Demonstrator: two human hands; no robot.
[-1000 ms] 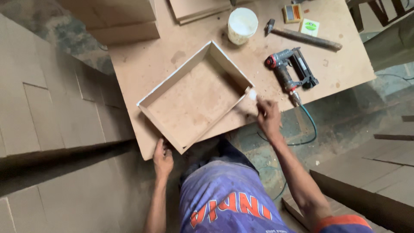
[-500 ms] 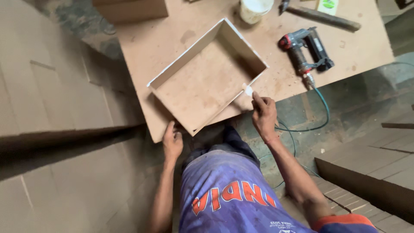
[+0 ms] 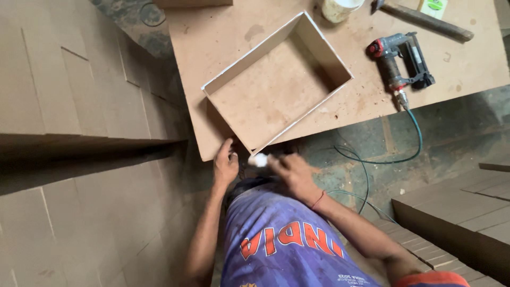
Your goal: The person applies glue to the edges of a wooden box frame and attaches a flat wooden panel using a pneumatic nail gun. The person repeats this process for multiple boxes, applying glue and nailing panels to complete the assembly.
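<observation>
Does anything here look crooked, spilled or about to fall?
The open wooden box sits askew on the board table, one corner jutting past the near edge, just above the right hand holding a small white lump. Pale dust or crumbs lie scattered beside the nail gun.

One open wooden box sits on the single work board. Right of the box lies one nail gun with one green hose. Beyond the box stand one white tub and one hammer. Two hands work just below the box, sharing one small white lump.
</observation>
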